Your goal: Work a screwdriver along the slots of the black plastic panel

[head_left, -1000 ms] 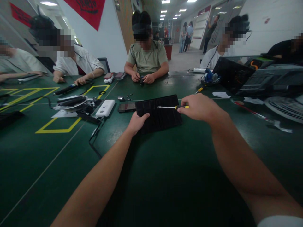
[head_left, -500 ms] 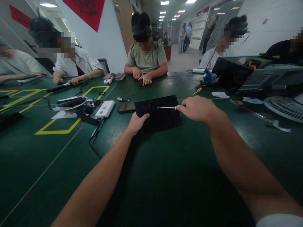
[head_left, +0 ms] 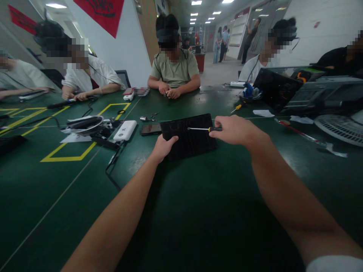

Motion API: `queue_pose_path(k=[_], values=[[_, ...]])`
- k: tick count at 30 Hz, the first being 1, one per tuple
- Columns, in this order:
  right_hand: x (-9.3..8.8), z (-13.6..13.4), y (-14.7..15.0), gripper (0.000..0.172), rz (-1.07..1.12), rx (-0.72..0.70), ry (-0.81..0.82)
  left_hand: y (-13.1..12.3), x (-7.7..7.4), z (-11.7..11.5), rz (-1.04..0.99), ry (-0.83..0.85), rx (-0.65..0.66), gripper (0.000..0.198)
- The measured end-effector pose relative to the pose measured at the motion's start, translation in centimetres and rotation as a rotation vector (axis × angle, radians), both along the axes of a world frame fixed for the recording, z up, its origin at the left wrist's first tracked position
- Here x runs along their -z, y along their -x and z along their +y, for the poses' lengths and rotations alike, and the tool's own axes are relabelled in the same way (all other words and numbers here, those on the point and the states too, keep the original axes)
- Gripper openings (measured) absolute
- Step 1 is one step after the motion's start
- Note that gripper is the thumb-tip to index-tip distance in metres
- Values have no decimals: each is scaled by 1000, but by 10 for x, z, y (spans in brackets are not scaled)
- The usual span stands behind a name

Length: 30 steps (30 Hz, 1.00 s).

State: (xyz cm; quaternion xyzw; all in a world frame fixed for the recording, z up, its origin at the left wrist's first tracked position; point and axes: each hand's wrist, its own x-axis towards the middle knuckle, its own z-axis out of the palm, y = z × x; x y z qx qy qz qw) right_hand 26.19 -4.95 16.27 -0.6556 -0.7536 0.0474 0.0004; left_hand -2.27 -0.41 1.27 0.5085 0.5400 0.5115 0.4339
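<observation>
My left hand (head_left: 165, 147) grips the left side of a flat black rectangular panel (head_left: 195, 141), its thumb lying on the face. The panel is tilted up above the green table. In my right hand (head_left: 231, 129) is a screwdriver (head_left: 200, 129) with a black and yellow handle and a thin metal shaft. The shaft points left, and its tip meets a small shiny spot near the panel's upper middle, which looks like a screw. Just behind the panel's left edge lies a dark phone-like device (head_left: 150, 129), partly hidden.
Left of my hands lie a white power bank (head_left: 125, 130), a cable and a round tray of parts (head_left: 85, 124). Another screwdriver (head_left: 237, 107) lies at the back right, near a white fan grille (head_left: 340, 130) and a large grey casing (head_left: 326, 94). Several people sit around the green table (head_left: 181, 211).
The fingers of my right hand have shifted on the screwdriver handle, so more of the handle shows. The panel and my left hand stay nearly still. The person opposite has drawn their hands together.
</observation>
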Motion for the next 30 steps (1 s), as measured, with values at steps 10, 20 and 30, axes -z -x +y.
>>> queue_pose_path(k=[10,20,30], values=[[-1,0,-1,30,11,-31,-22,1,3,4,52,-4,-16,43],[-4,-3,2,44,-9,3,-9,1,2,2,19,-18,3,46],[-2,-2,3,49,-23,1,38,1,3,2,0,-13,10,46]])
